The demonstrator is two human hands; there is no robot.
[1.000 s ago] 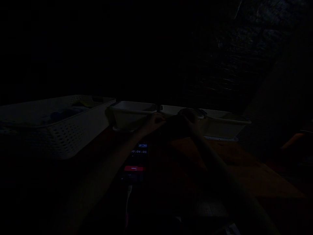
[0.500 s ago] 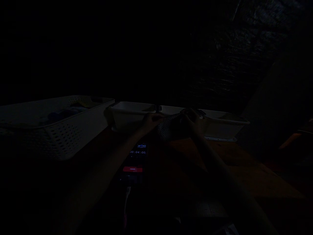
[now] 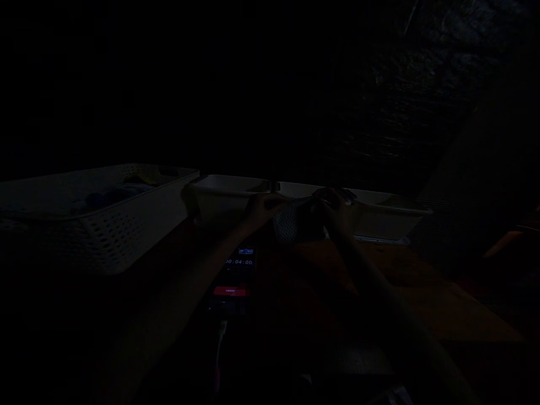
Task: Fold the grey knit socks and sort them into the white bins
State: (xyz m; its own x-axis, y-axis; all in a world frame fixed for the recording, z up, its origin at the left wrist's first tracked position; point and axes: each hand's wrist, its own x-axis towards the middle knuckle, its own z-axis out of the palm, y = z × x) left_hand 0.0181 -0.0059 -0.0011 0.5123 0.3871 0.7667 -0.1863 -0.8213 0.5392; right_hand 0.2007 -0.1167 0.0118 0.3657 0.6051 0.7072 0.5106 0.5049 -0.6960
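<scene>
The scene is very dark. My left hand (image 3: 261,209) and my right hand (image 3: 333,207) are both stretched out over a wooden table (image 3: 422,298) and grip a small dark patterned piece of cloth (image 3: 295,225) between them. The cloth hangs just in front of a row of white bins (image 3: 228,194). Fingers of both hands are closed on the cloth's edges.
A white perforated basket (image 3: 105,230) with dim items inside stands at the left. A phone (image 3: 234,278) showing a timer and a red button lies on the table under my left forearm, a cable leading from it. An orange object (image 3: 502,243) shows at far right.
The cloth has been drawn together between my hands and looks narrower and more bunched than a second ago. My hands stayed in nearly the same place.
</scene>
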